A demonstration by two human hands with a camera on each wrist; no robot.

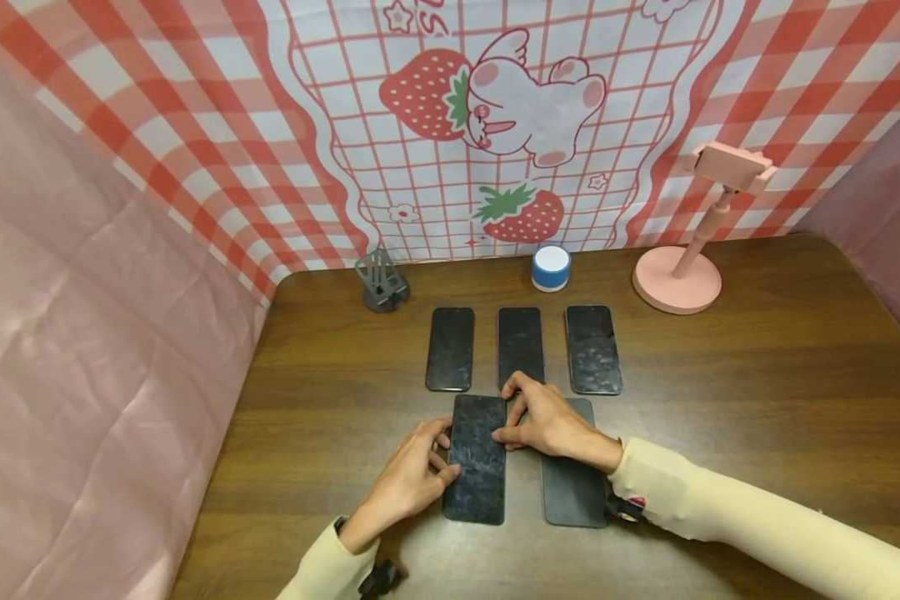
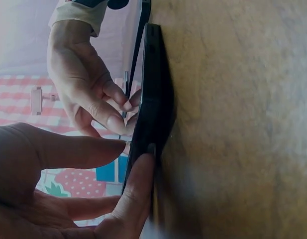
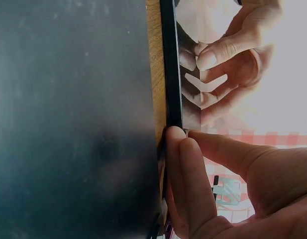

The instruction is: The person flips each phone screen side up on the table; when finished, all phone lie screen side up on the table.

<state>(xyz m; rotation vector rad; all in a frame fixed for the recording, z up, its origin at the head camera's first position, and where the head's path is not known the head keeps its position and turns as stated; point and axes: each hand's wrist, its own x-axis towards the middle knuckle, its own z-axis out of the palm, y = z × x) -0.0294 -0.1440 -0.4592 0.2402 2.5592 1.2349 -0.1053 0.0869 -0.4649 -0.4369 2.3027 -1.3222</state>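
Observation:
A dark smartphone (image 1: 476, 479) lies screen up between the two hands in the head view. My left hand (image 1: 408, 475) holds its left long edge, thumb on the screen side. On the opposite edge, near the top, my right hand (image 1: 547, 421) pinches it between thumb and fingers. The left wrist view shows the phone's side (image 2: 152, 94) close to the wood; whether all of it touches the table cannot be told. Under my right wrist lies a second smartphone (image 1: 573, 496), partly covered by that hand; its dark flat face (image 3: 68, 99) fills much of the right wrist view.
Behind the hands, three smartphones (image 1: 451, 350) (image 1: 521, 342) (image 1: 595, 354) lie in a row. Further back stand a grey folding stand (image 1: 382, 283), a blue-and-white round device (image 1: 551, 268) and a pink phone stand (image 1: 677, 281). A checked cloth (image 1: 450, 167) hangs behind the wooden table (image 1: 330, 367).

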